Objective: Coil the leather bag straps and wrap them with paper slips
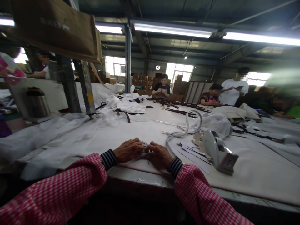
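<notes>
My left hand [129,150] and my right hand [159,154] meet low over the front of the white table [150,125]. Between them is a strap wrapped in clear plastic [143,143], with the fingers of both hands closed on it; much of it is hidden. A similar wrapped strap [172,137] curves up in a loop to the right of my right hand. A gold-coloured clasp [164,132] lies beyond my hands. Right of them sit flat strips [192,151] and a grey tape dispenser [217,153].
Dark straps [164,101] lie at the far side, and crumpled white plastic [112,106] at the left. A metal flask [37,103] stands far left, near metal posts [85,87]. A brown bag [56,31] hangs above. Several people sit or stand beyond the table.
</notes>
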A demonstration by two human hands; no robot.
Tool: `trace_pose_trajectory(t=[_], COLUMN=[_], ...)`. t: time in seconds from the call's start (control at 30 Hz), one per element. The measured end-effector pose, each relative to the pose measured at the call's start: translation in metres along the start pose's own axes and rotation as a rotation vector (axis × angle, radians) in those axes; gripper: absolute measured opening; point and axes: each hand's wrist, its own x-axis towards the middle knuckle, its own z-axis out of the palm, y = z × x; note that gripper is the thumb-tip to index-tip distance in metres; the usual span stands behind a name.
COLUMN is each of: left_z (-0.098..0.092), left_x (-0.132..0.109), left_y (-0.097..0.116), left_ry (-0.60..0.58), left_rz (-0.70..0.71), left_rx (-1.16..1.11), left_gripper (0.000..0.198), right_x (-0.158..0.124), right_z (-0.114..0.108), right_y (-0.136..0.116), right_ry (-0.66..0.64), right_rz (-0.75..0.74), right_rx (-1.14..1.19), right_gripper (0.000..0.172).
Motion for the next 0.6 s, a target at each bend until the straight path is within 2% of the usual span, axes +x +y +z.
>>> trace_pose_trajectory(t=[0.1,0.2,0.3,0.37,0.43,0.53,0.6], left_z=[0.000,0.010,0.022,0.026,0.027,0.025,0.025], left_x=[0.003,0.006,0.007,0.007,0.008,0.009,0.011], left_y=[-0.003,0.001,0.008,0.010,0.011,0.010,0.010], left_ry=[-0.010,0.021,0.053,0.050,0.038,0.015,0.008], left_rz=[-0.034,-0.109,-0.173,-0.182,-0.174,-0.152,-0.143], left_rx=[0.020,0.075,0.131,0.159,0.185,0.221,0.242], left_gripper=[0.023,0.017,0.011,0.010,0.009,0.009,0.010], right_x=[0.003,0.005,0.003,-0.004,-0.019,-0.060,-0.095], right_z=[0.010,0.017,0.012,-0.001,-0.021,-0.059,-0.081], right_y=[0.000,-0.001,0.001,0.008,0.018,0.039,0.053], right_ry=[0.049,0.074,0.076,0.075,0.143,0.369,0.417], right_rz=[0.041,0.047,0.035,0.022,0.044,0.183,0.277], right_rx=[0.005,0.044,0.117,0.181,0.258,0.379,0.374], right_gripper=[0.015,0.015,0.020,0.031,0.037,0.029,0.025])
